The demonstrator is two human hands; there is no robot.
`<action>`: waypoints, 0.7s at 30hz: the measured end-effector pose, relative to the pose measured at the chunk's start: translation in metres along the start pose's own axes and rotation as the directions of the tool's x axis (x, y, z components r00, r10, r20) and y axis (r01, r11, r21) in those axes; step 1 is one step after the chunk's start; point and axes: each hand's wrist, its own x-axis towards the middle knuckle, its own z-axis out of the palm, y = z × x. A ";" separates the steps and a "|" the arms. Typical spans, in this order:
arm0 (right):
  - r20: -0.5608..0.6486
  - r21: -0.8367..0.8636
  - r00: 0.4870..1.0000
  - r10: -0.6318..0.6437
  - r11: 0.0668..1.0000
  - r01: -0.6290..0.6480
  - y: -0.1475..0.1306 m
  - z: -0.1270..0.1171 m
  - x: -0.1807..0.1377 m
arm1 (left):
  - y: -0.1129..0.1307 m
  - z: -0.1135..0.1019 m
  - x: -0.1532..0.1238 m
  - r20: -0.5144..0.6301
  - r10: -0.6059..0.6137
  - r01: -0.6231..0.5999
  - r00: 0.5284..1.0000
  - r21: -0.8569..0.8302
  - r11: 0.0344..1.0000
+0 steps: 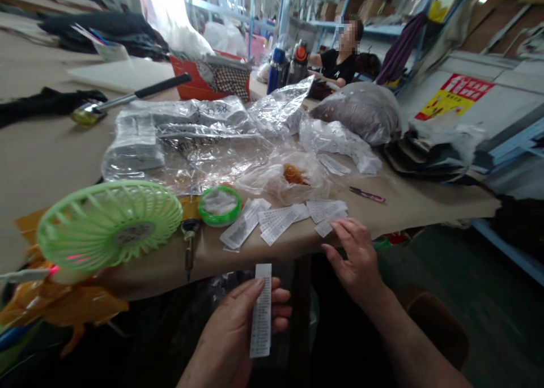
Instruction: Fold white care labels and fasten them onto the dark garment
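Note:
Below the table edge, my left hand (pixel 238 325) is closed on a narrow white strip of printed labels (pixel 261 311), the thumb pressing its upper left side. My right hand (pixel 355 258) reaches over the table edge with thumb and fingers apart. Its fingertips are at the corner of the rightmost fan of paper labels (pixel 325 211); whether they touch it I cannot tell. Left of that fan lie another spread of labels (pixel 280 221) and a greyer pile of strips (pixel 245 224). A plastic bag (pixel 272 178) behind them holds a brown bundle, perhaps rubber bands (pixel 294 174).
A green fan (pixel 114 224) and a green-rimmed round tub (pixel 219 207) stand at the left. Pink-handled thread snips (pixel 368 195) lie at the right. Clear bags of labels (pixel 182 139) and a full grey sack (pixel 361 110) are behind. A person (pixel 342 54) sits across the table.

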 end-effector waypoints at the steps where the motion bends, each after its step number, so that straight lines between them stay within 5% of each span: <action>1: 0.045 -0.059 0.999 -0.002 0.998 0.005 0.009 0.002 -0.002 | 0.000 0.001 -0.001 -0.002 0.003 -0.003 1.000 0.006 1.000; 4: 0.100 -0.097 0.994 -0.040 0.994 0.050 0.025 0.006 -0.004 | -0.003 0.003 0.000 0.006 0.011 -0.011 1.000 0.019 1.000; 7: 0.034 -0.016 0.999 -0.030 0.999 0.031 0.028 0.004 -0.002 | -0.006 0.004 0.002 0.013 0.017 -0.018 1.000 0.018 1.000; 12: -0.080 0.324 0.994 0.079 0.945 -0.049 -0.011 -0.004 0.002 | -0.011 0.002 0.002 0.063 0.044 -0.043 0.997 -0.011 0.999; 16: 0.006 0.545 0.979 -0.203 0.822 0.168 -0.065 0.003 -0.002 | -0.012 0.001 0.000 0.175 0.124 -0.108 0.977 -0.101 0.989; 21: 0.036 0.543 0.937 -0.348 0.794 0.274 -0.094 0.025 -0.014 | -0.010 -0.006 0.000 0.047 0.191 -0.179 0.980 -0.194 0.965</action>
